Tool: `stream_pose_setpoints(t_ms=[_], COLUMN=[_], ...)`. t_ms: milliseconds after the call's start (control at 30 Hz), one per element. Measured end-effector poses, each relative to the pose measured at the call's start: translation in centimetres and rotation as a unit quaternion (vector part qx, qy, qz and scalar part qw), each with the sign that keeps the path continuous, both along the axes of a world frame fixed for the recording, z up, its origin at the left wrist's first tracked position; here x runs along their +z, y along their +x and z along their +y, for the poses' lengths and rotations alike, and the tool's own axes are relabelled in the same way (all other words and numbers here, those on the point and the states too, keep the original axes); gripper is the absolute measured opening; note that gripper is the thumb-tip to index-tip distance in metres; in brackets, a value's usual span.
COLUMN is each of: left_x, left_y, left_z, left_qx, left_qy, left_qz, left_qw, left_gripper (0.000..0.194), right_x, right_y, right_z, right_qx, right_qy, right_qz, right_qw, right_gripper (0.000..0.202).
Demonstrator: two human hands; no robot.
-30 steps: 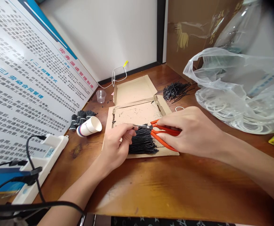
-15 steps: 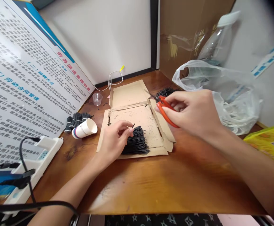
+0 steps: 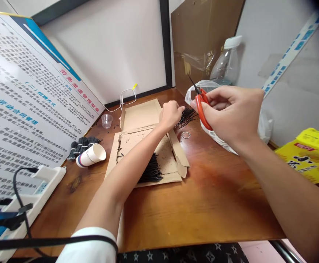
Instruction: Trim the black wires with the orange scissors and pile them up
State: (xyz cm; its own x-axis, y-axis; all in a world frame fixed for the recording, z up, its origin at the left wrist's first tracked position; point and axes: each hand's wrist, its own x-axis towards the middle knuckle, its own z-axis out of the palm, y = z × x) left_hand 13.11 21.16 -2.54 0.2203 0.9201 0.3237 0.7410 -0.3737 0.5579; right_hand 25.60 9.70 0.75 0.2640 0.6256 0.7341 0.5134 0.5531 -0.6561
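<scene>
My right hand (image 3: 230, 115) is closed round the red handles of a pair of scissors (image 3: 202, 111). The dark blades stick up to the left, in the air above the table. Stretched out to the back, my left hand (image 3: 171, 114) is beside a loose pile of thin black strands (image 3: 186, 118). Its fingers curl down at the pile's left side, and their tips are partly hidden. A flattened cardboard box (image 3: 141, 113) lies open under my left forearm. In its front part lies a thick bunch of black strands (image 3: 154, 171), partly covered by that arm.
Tied black bundles (image 3: 82, 144) and a tipped paper cup (image 3: 91, 155) are at the left, near a white power strip (image 3: 48, 186). A clear small cup (image 3: 107, 121) stands behind. At the right are a plastic bag (image 3: 265, 126), a bottle (image 3: 226, 62) and a yellow packet (image 3: 308, 157). A white ring (image 3: 186, 135) lies mid-table.
My left hand has left the bunch in the box and reached back and right to the loose pile. My right hand still holds the scissors, blades now pointing higher. The view has shifted right.
</scene>
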Motion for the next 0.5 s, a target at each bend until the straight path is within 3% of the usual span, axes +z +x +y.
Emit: stream_pose_setpoints(t_ms=[100, 233, 367, 500], left_x=[0.0, 1.6, 3.0, 2.0], left_y=[-1.5, -7.3, -13.1, -15.5], left_z=[-1.1, -6.2, -12.5, -16.7], left_qx=[-0.002, -0.066, -0.089, -0.081], left_qy=[0.045, 0.045, -0.035, -0.092], left_qz=[0.045, 0.129, 0.179, 0.174], left_qw=[0.998, 0.988, 0.979, 0.977], left_gripper=[0.019, 0.016, 0.01, 0.007], right_x=[-0.2, -0.2, -0.2, -0.5], right_y=[0.2, -0.1, -0.7, -1.3], right_z=[0.3, -0.1, -0.8, -1.1], right_qx=[-0.004, -0.001, 0.009, 0.012], right_qy=[-0.002, -0.022, -0.038, -0.032], right_qz=[-0.016, -0.042, -0.081, -0.115], right_qw=[1.0, 0.999, 0.996, 0.993], right_gripper=[0.02, 0.024, 0.028, 0.028])
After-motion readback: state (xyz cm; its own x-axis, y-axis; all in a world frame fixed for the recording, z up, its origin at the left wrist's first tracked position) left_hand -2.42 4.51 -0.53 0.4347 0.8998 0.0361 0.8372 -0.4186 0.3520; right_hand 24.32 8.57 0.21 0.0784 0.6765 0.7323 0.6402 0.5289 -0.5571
